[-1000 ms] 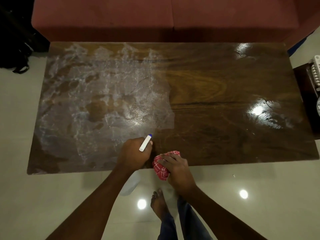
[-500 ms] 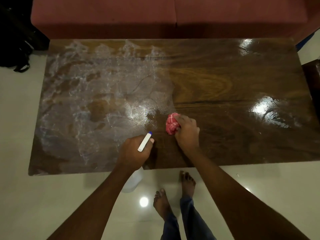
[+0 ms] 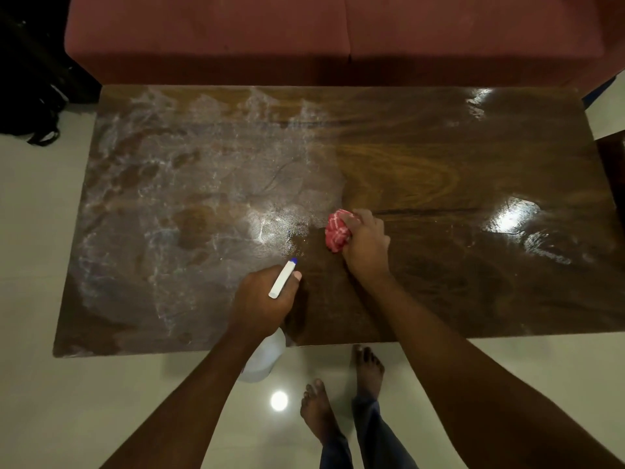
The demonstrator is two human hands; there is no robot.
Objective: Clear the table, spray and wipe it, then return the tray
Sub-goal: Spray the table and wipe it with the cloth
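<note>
A glossy dark wooden table [image 3: 439, 157] fills the middle of the view. Its left half is covered in white, cloudy spray film; its right half shows bare wood grain. My right hand [image 3: 367, 243] presses a bunched red and white cloth [image 3: 336, 230] onto the tabletop at the border of the film. My left hand [image 3: 262, 299] grips a white spray bottle [image 3: 265, 353] by the neck near the table's front edge, its white nozzle with a blue tip pointing at the film. No tray is in view.
A red sofa [image 3: 338, 35] stands right behind the table. A black bag [image 3: 30, 86] lies on the floor at the far left. A dark side table [image 3: 614, 164] edges in at right. My bare feet [image 3: 338, 394] stand on pale tiled floor.
My right hand carried the cloth from the table's front edge up onto the tabletop to the border of the film. My left hand kept hold of the bottle.
</note>
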